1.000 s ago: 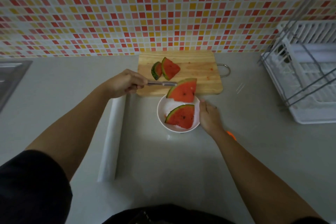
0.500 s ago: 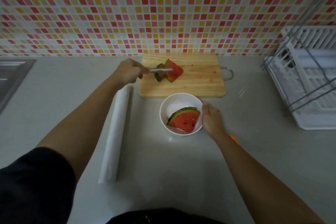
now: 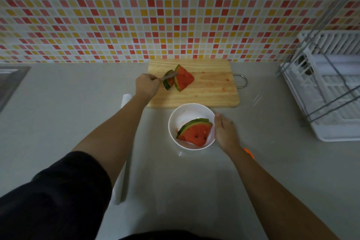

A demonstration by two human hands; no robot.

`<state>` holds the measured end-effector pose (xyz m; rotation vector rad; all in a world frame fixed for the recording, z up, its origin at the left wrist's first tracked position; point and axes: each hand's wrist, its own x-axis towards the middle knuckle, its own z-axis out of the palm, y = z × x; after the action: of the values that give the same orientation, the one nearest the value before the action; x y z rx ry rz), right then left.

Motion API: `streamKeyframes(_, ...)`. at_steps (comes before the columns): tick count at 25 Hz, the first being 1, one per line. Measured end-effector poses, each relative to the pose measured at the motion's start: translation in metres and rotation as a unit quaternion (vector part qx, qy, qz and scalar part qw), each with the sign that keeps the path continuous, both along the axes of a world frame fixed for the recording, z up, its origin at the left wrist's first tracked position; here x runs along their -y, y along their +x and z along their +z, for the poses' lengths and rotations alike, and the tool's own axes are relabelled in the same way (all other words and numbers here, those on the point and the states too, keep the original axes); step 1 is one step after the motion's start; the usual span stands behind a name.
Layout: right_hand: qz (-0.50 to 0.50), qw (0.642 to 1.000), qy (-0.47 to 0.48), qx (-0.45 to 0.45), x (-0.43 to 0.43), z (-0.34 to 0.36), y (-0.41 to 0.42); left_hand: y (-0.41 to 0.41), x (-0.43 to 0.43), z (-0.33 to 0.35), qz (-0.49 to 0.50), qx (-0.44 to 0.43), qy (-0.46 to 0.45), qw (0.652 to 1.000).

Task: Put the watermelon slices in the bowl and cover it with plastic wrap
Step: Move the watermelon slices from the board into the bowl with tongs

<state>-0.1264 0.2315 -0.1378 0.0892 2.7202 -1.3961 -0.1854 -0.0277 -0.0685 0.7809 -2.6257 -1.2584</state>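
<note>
Clenched round the handle of a thin metal utensil (image 3: 169,76) at upper centre of the frame: the fingers of the left hand (image 3: 147,86), knuckles up, just over the left edge of the wooden cutting board (image 3: 210,91). Fork or knife, too blurred to tell. Utensil tip touching the two pieces on the board, at the seam between the small slice (image 3: 167,84) and the larger slice (image 3: 185,80), both propped on edge with green rinds turned left. Lower and to the right, at centre frame, the right hand (image 3: 226,134) slack and unclenched, thumb laid straight against the right rim of the white bowl (image 3: 181,117), other fingers relaxed on the grey counter (image 3: 58,122) beside it, grasping nothing. Bowl just below the board's near edge. Inside it, toward the lower right, the slices in the bowl (image 3: 195,132): red flesh up, seeds showing, two green rinds one over the other toward the upper left. Left of the bowl and apart from it, the roll of plastic wrap (image 3: 126,99), running from centre down toward lower centre, mostly hidden under the left forearm. Behind the right wrist, a scrap of something orange (image 3: 249,153), too little showing to name. Dark sleeve (image 3: 48,200) at lower left. White dish rack (image 3: 335,126) at the right edge, sink corner (image 3: 9,84) at the left edge, red, orange and yellow mosaic tiles (image 3: 175,15) across the top
</note>
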Motion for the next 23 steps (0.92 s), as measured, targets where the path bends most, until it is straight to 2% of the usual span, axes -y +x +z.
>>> streamKeyframes(4, -0.005, 1.0, -0.001, 0.003, 0.0, 0.0, 0.0, 0.009, 0.009, 0.011, -0.01, -0.057, 0.013, 0.998)
streamKeyframes(6, -0.019, 1.0, -0.003, 0.013, 0.0, 0.0, 0.0, 0.021, 0.017, 0.021, -0.042, -0.071, 0.098, 0.992)
streamKeyframes(8, -0.022, 0.999, -0.013, 0.021, 0.001, 0.0, 0.001, 0.041, 0.024, 0.029, -0.109, -0.062, 0.194, 0.973)
streamKeyframes(9, -0.022, 0.999, -0.018, 0.021, 0.001, 0.0, 0.001, 0.051, 0.026, 0.03, -0.149, -0.047, 0.214, 0.964)
streamKeyframes(11, -0.021, 0.999, -0.024, 0.02, 0.001, 0.0, 0.0, 0.07, 0.023, 0.032, -0.218, -0.003, 0.185, 0.958)
streamKeyframes(14, -0.021, 0.998, -0.033, 0.042, 0.001, 0.0, 0.002, 0.088, 0.008, 0.029, -0.32, 0.047, 0.054, 0.945)
streamKeyframes(16, -0.023, 0.998, -0.03, 0.049, 0.002, 0.001, 0.002, 0.089, 0.001, 0.029, -0.368, 0.049, -0.01, 0.928)
streamKeyframes(17, -0.022, 0.998, -0.026, 0.052, 0.003, 0.002, 0.001, 0.086, 0.002, 0.03, -0.361, 0.038, -0.013, 0.932)
streamKeyframes(19, -0.016, 0.998, -0.02, 0.057, 0.009, 0.004, -0.006, 0.069, 0.015, 0.034, -0.278, 0.0, -0.004, 0.961)
streamKeyframes(21, -0.02, 0.998, -0.02, 0.054, 0.006, 0.002, -0.006, 0.05, 0.026, 0.032, -0.165, -0.039, -0.055, 0.984)
streamKeyframes(23, -0.025, 0.998, -0.032, 0.039, 0.003, -0.002, -0.004, 0.031, 0.03, 0.024, -0.072, -0.032, -0.112, 0.991)
